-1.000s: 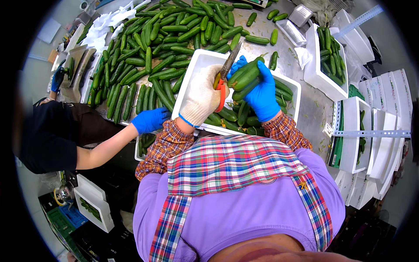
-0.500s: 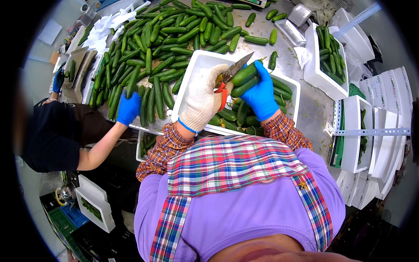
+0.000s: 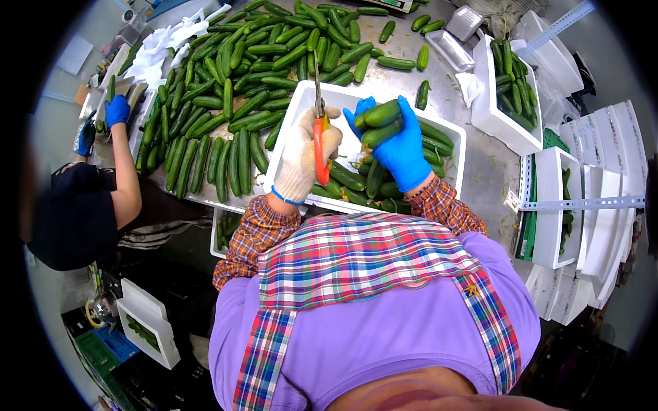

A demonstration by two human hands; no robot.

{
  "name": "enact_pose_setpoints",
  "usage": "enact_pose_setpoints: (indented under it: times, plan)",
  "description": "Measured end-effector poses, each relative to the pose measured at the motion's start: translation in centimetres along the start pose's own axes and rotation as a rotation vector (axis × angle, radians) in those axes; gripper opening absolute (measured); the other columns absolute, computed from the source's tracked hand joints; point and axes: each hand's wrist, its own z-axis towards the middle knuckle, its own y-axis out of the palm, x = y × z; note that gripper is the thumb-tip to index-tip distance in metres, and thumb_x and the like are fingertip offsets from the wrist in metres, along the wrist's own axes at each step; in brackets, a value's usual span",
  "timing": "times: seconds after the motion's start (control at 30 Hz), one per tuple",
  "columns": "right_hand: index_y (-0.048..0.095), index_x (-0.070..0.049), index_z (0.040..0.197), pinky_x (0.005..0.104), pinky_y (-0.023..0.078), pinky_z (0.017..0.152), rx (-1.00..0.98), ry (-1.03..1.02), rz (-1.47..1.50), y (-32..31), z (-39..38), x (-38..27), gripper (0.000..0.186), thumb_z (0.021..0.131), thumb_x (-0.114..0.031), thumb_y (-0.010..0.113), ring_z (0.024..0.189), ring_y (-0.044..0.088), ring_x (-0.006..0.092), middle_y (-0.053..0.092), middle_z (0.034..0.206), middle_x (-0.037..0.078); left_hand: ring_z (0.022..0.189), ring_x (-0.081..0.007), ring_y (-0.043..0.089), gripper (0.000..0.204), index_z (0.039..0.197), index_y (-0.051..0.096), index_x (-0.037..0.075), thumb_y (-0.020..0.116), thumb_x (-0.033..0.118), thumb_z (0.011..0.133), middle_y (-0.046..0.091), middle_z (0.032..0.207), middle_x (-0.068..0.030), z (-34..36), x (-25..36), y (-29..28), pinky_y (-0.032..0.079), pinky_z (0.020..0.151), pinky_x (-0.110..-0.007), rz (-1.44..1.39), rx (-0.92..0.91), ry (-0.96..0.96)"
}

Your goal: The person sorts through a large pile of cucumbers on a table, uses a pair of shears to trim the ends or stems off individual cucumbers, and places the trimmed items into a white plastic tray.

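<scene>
My left hand (image 3: 305,154), in a white knit glove, grips orange-handled scissors (image 3: 319,130) with the blades pointing up and away. My right hand (image 3: 397,147), in a blue glove, holds two green cucumbers (image 3: 378,123) over a white foam box (image 3: 295,109). The box lies on the metal table in front of me and holds several cucumbers (image 3: 356,181) along its near and right sides. The scissors are just left of the held cucumbers, not touching them.
A big heap of cucumbers (image 3: 233,89) covers the table to the left and behind the box. A co-worker at the left, in blue gloves (image 3: 116,109), reaches toward the table's far left edge. White boxes with cucumbers (image 3: 510,82) and stacked boxes (image 3: 603,205) stand at the right.
My right hand lifted cucumbers up from the box. The scissors swung upright, away from them. The co-worker's gloved hand moved from near my box to the far left.
</scene>
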Motion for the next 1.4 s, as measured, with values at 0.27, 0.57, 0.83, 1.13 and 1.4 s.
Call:
enact_pose_setpoints:
  times: [0.27, 0.57, 0.83, 1.13, 1.4]
  plan:
    - [0.049, 0.002, 0.118, 0.0591, 0.031, 0.112, -0.056, -0.082, -0.031, -0.1, 0.1, -0.7, 0.05, 0.087, -0.033, 0.067, 0.112, 0.055, 0.0349, 0.056, 0.117, 0.021, 0.081, -0.0173, 0.063, 0.049, 0.126, 0.044, -0.004, 0.064, 0.005, 0.082, 0.064, 0.093, -0.0122, -1.0, -0.4, 1.2, 0.052, 0.075, -0.029, -0.044, -0.045, -0.021]
    - [0.048, -0.002, 0.125, 0.0592, 0.033, 0.111, -0.055, -0.239, -0.21, 0.7, -0.8, -0.3, 0.051, 0.088, -0.032, 0.066, 0.117, 0.054, 0.0344, 0.055, 0.121, 0.017, 0.082, -0.0146, 0.064, 0.047, 0.125, 0.049, -0.004, 0.07, 0.007, 0.084, 0.066, 0.091, -0.0097, -1.0, 0.0, 2.9, 0.052, 0.075, -0.026, 0.292, -0.014, -0.044]
    - [0.041, 0.0, 0.133, 0.0525, 0.03, 0.114, -0.223, -0.076, -0.022, 0.4, -0.7, 0.0, 0.062, 0.088, -0.036, 0.065, 0.116, 0.052, 0.0305, 0.053, 0.121, 0.016, 0.079, -0.0106, 0.061, 0.037, 0.118, 0.053, -0.001, 0.068, 0.002, 0.084, 0.064, 0.09, -0.0047, -1.9, -0.7, 3.2, 0.05, 0.071, -0.024, 0.325, 0.021, 0.04]
    - [0.042, 0.002, 0.128, 0.0544, 0.023, 0.117, -0.279, -0.044, -0.024, 1.5, -1.3, 1.4, 0.064, 0.086, -0.042, 0.065, 0.109, 0.055, 0.0286, 0.055, 0.115, 0.014, 0.074, -0.0092, 0.06, 0.035, 0.115, 0.053, 0.001, 0.065, -0.005, 0.083, 0.062, 0.089, -0.005, -2.6, -1.0, 3.5, 0.05, 0.066, -0.022, -0.086, -0.102, 0.11]
    - [0.048, 0.003, 0.12, 0.0531, 0.028, 0.116, -0.112, 0.008, -0.01, 0.2, -0.9, 0.4, 0.056, 0.089, -0.041, 0.062, 0.111, 0.056, 0.032, 0.057, 0.115, 0.019, 0.075, -0.0148, 0.061, 0.037, 0.118, 0.051, 0.001, 0.065, 0.004, 0.084, 0.062, 0.085, -0.0068, -1.6, -1.8, 2.3, 0.05, 0.065, -0.027, 0.062, -0.023, -0.009]
